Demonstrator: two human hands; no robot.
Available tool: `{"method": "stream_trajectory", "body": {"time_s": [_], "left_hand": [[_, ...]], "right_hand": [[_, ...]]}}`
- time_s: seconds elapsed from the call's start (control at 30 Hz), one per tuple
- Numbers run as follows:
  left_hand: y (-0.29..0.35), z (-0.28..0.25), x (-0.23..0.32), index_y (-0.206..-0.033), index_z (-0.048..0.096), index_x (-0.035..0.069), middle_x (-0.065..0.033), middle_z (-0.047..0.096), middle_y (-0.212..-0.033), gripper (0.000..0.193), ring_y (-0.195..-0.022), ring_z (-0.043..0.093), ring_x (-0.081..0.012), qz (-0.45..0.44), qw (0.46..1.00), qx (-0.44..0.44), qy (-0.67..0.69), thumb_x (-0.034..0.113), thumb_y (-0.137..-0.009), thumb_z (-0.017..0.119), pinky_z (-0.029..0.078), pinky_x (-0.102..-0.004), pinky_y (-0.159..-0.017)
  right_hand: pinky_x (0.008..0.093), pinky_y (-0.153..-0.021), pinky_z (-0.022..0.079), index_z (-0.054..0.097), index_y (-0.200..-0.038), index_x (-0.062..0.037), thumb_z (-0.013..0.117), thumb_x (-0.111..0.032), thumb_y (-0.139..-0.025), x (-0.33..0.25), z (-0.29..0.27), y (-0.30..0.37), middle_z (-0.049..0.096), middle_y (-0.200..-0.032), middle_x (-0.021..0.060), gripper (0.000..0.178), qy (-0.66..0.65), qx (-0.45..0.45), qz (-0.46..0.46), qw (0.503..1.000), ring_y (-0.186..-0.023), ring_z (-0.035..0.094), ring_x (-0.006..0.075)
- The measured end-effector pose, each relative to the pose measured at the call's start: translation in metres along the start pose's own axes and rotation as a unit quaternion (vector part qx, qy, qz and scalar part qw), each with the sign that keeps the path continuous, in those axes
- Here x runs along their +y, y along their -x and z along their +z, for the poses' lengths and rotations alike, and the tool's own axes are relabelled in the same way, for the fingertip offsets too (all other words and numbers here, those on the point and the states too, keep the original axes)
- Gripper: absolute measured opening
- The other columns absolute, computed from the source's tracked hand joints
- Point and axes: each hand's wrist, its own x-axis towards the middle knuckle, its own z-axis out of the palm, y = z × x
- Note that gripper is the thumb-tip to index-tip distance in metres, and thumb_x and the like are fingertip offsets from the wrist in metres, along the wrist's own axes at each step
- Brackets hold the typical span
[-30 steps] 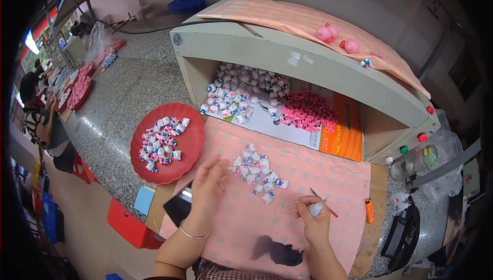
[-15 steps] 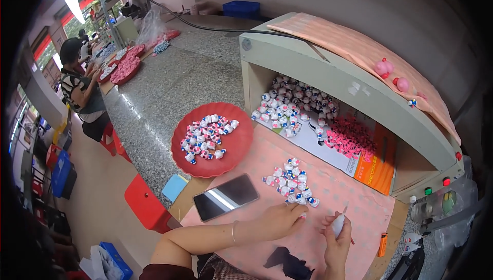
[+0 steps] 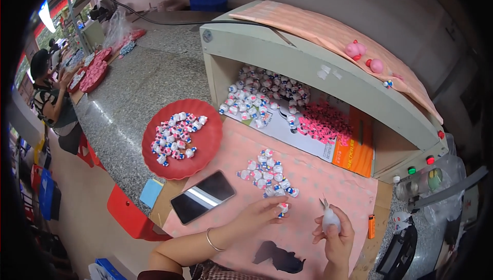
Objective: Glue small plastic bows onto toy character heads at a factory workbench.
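- My left hand pinches one white figurine at the fingertips, presumably leaving most of it uncovered.
- My right hand is wrapped around a white squeeze bottle; its thin tip points up and away from the palm, probably to clear the surface. A second thin point beside it: kind unclear.
- Loose figurines lie just beyond my left hand, apparently grouped for short reach.
- Left of that hand: a smartphone, then a red scalloped tray containing more figurines.
- Beneath both hands: pink patterned cloth, likely protecting the granite worktop. A dark scrap lies between my forearms.
- Beyond both hands: an open-fronted box sheltering figurines and pink pieces.
- Far left of my left hand: a red stool and a seated co-worker.
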Motion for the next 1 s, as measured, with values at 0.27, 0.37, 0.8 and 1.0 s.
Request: {"method": "stream_trajectory", "body": {"time_s": [0.27,0.37,0.8,1.0], "left_hand": [[0.001,-0.011,-0.011,-0.126,0.038,0.006,-0.0089,0.043,-0.123,0.044,-0.108,0.047,-0.0187,0.025,0.998,-0.036,-0.042,0.004,-0.084,0.051,0.043,-0.0293,-0.087],[0.001,-0.01,-0.011,-0.122,0.042,0.005,-0.007,0.042,-0.126,0.041,-0.108,0.047,-0.0169,0.048,0.994,-0.024,-0.096,0.003,-0.083,0.053,0.044,-0.0295,-0.086],[-0.001,-0.005,-0.011,-0.117,0.047,0.005,-0.0043,0.055,-0.106,0.036,-0.096,0.052,-0.0099,0.045,0.998,0.011,-0.051,0.001,-0.082,0.053,0.043,-0.0243,-0.082],[-0.001,-0.006,-0.013,-0.116,0.048,0.005,-0.0035,0.056,-0.104,0.035,-0.094,0.052,-0.0094,0.046,0.997,0.012,-0.06,0.001,-0.082,0.054,0.043,-0.0239,-0.081]], "right_hand": [[0.0227,-0.048,0.047,0.038,-0.096,0.0013,0.052,0.002,-0.078,0.005,0.003,0.0,0.052,-0.089,0.0147,0.023,-0.054,-0.016,0.005,0.998,-0.063,0.054,0.0141],[0.0204,-0.048,0.046,0.046,-0.09,0.0004,0.054,0.003,-0.075,0.021,0.011,-0.003,0.044,-0.096,0.0101,0.018,-0.099,0.037,-0.052,0.993,-0.072,0.051,0.0129],[0.021,-0.036,0.041,0.04,-0.092,0.0023,0.05,-0.017,-0.083,0.056,-0.002,-0.002,0.033,-0.087,0.0097,0.023,0.203,0.028,-0.252,0.946,-0.054,0.045,0.0112],[0.0205,-0.036,0.039,0.039,-0.091,0.0021,0.05,-0.017,-0.083,0.058,-0.003,-0.001,0.033,-0.087,0.0099,0.023,0.207,0.022,-0.251,0.946,-0.05,0.044,0.0106]]}}
